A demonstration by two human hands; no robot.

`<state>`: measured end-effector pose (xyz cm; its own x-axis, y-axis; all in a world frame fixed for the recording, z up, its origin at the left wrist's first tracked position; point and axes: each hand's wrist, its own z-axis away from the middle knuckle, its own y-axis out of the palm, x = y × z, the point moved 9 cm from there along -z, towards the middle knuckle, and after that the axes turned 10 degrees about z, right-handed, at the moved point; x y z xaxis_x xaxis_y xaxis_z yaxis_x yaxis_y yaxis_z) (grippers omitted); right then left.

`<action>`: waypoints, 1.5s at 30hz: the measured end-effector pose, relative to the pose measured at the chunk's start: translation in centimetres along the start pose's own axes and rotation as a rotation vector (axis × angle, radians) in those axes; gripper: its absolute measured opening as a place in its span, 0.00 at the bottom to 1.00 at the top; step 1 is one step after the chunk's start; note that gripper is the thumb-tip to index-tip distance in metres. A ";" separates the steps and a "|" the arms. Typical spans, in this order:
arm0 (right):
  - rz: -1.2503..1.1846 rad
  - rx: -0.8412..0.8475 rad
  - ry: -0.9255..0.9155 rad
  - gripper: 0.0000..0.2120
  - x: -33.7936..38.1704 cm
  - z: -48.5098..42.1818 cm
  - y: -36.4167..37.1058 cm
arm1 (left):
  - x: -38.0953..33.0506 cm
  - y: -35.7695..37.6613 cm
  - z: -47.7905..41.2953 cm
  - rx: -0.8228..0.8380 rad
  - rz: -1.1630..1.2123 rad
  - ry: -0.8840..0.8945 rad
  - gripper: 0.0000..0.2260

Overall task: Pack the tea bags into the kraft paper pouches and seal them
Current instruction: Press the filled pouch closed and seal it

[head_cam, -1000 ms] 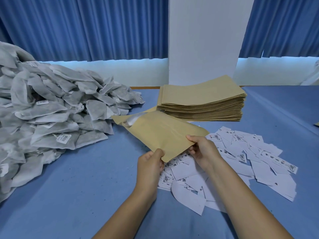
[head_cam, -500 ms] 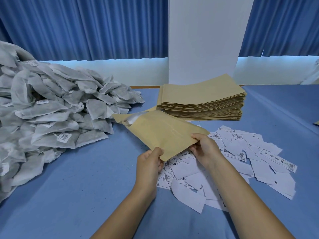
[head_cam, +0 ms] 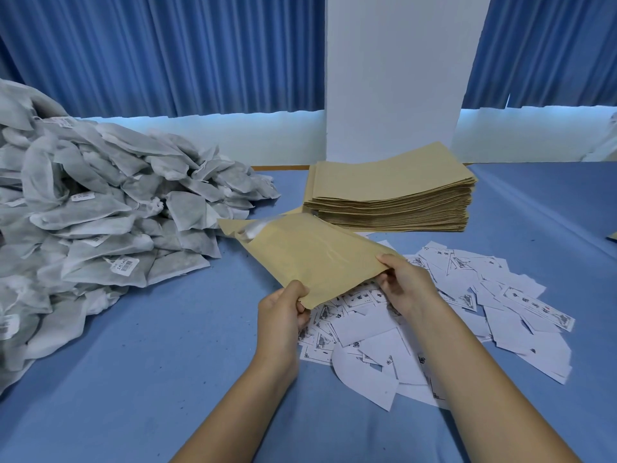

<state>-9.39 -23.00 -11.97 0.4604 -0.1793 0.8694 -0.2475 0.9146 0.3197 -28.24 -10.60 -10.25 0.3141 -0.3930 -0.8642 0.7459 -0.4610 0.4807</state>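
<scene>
Just in front of the thick stack of flat tan kraft paper pouches (head_cam: 390,198), lifted off the blue table cloth (head_cam: 160,335): a single tan kraft paper pouch (head_cam: 310,259). Pinched at its near edge by left hand (head_cam: 283,315) and right hand (head_cam: 404,285), apart, one at each corner, thumbs on top. Runs lengthwise away from both hands, up and leftward, silver-lined mouth (head_cam: 248,232) open at the far end. Aims at the grey heap of mesh tea bags (head_cam: 100,222), left of the stack. Probably calls for the left hand, the nearer one, to fetch a bag while the right holds. In front of the stack, beneath the right hand: scattered white printed paper labels (head_cam: 500,289).
</scene>
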 end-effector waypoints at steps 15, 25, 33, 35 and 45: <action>0.038 -0.049 -0.054 0.06 0.9 0.5 -0.7 | -0.5 -0.2 0.0 -0.022 0.020 0.033 0.24; -0.012 -0.067 -0.033 0.06 1.0 0.5 -1.1 | -1.0 -0.9 -0.1 -0.071 0.056 0.067 0.13; -0.059 0.174 -0.016 0.03 -0.9 1.7 2.8 | -1.0 -0.4 0.1 -0.024 -0.015 0.093 0.22; -0.048 0.153 -0.031 0.03 -0.8 1.6 2.5 | -1.0 -0.3 0.2 -0.014 -0.039 0.096 0.23; 0.044 0.310 -0.032 0.08 -1.7 2.1 4.1 | -0.9 0.0 0.1 0.022 -0.083 0.131 0.18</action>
<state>-12.97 -19.72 -11.30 0.4181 -0.1577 0.8946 -0.5168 0.7686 0.3771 -28.56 -10.32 -9.49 0.3269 -0.2459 -0.9125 0.7601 -0.5054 0.4084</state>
